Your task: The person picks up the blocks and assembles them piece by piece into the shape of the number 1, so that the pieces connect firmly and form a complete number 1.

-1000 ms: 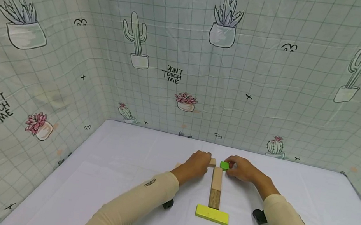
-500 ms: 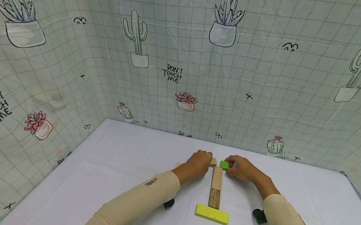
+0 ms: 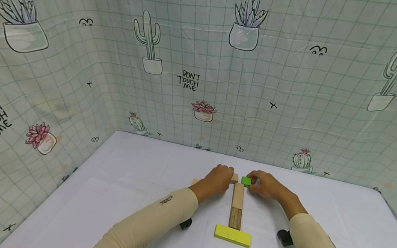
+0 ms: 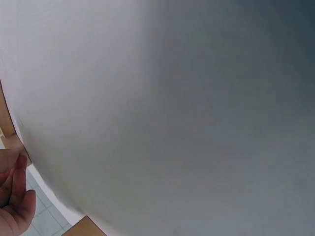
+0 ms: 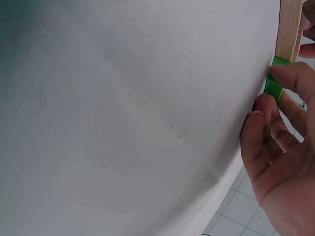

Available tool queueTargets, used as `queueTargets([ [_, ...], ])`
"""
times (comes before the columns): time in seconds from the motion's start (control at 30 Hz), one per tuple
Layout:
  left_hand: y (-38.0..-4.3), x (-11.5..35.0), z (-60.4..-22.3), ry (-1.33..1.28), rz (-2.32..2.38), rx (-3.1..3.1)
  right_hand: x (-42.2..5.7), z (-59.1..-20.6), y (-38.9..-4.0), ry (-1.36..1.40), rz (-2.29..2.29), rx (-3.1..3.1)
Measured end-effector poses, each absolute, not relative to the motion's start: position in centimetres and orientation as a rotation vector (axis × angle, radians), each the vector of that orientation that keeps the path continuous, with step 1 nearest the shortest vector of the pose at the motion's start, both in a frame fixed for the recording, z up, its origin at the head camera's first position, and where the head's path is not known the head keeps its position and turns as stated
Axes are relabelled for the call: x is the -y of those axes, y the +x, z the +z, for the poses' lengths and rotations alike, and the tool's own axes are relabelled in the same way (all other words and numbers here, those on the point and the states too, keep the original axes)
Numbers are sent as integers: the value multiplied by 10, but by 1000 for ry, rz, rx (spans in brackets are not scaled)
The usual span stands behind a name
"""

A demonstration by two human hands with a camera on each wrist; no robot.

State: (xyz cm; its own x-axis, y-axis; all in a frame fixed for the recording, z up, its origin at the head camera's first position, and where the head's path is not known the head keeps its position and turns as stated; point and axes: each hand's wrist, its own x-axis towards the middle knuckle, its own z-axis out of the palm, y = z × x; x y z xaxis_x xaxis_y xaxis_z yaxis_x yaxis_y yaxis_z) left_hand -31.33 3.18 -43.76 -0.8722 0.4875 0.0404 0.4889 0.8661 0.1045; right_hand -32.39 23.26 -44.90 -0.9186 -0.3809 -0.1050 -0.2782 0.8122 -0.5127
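Observation:
In the head view my left hand (image 3: 218, 179) pinches a small plain wooden block (image 3: 234, 178) at the far end of a row. My right hand (image 3: 266, 185) pinches a green block (image 3: 245, 181) just across from it, a narrow gap apart. Below them a light wooden block (image 3: 238, 195) and a darker-grained wooden block (image 3: 235, 218) lie end to end, with a yellow block (image 3: 232, 235) crosswise at the near end. In the right wrist view thumb and fingers hold the green block (image 5: 274, 87) beside the end of the light wooden block (image 5: 288, 29).
Another wooden block (image 3: 195, 181) lies left of my left hand, partly hidden by it; its corner (image 4: 84, 228) shows low in the left wrist view. A white cloth (image 3: 145, 167) covers the table. Black wrist devices (image 3: 285, 238) show beneath both sleeves. A printed curtain (image 3: 274, 88) stands behind.

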Motion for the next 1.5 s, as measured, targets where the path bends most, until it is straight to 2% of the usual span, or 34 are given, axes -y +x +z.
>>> queueTargets([
  [1.5, -316, -37, -438, -812, -155, 3071, -236, -451, -326, -587, -767, -2793],
])
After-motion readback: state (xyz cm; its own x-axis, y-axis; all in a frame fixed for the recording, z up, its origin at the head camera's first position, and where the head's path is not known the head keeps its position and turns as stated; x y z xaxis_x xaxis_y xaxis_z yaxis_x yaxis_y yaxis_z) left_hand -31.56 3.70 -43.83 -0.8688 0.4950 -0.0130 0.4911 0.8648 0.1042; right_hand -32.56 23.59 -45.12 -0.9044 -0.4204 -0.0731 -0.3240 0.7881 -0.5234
